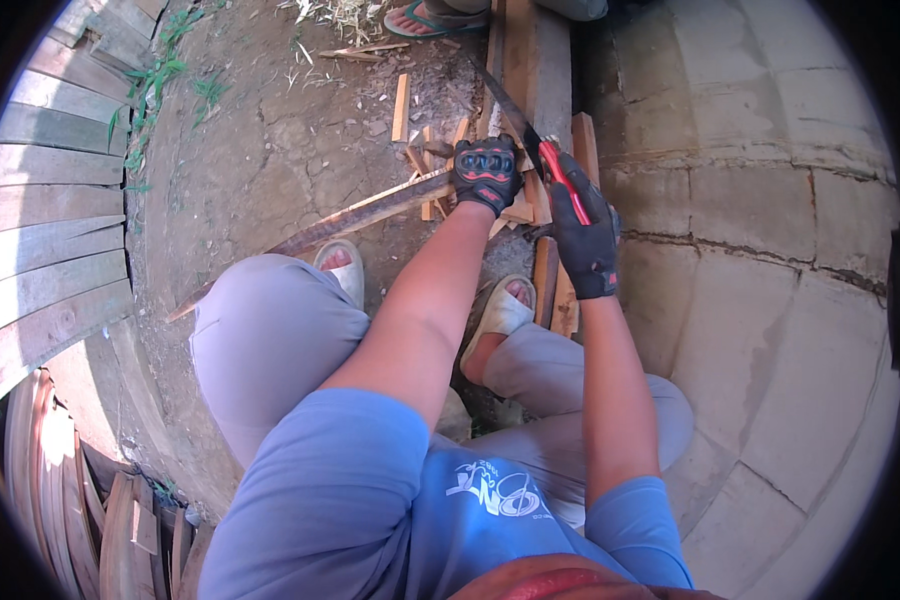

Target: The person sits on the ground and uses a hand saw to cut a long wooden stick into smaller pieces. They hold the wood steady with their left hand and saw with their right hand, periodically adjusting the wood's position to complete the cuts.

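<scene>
My left hand [487, 174], in a black glove with red trim, is closed around the end of a long wooden strip [365, 212]. The strip is dark along one side and runs from my fist down to the left, past my knee. In my right hand [583, 225], gloved alike, is a red-handled pruning saw [560, 172]. Its long dark blade points up and away to the left, just beyond my left fist. The blade's teeth are too small to make out. Whether the blade touches the wood strip I cannot tell.
A thick wooden beam [547, 75] lies at the far side, with cut wood pieces [401, 108] around it. Another person's sandalled foot [420, 20] is at the top. A block wall [740, 200] rises at right; planks [50, 215] line the left. Wood pieces [60, 490] are stacked lower left.
</scene>
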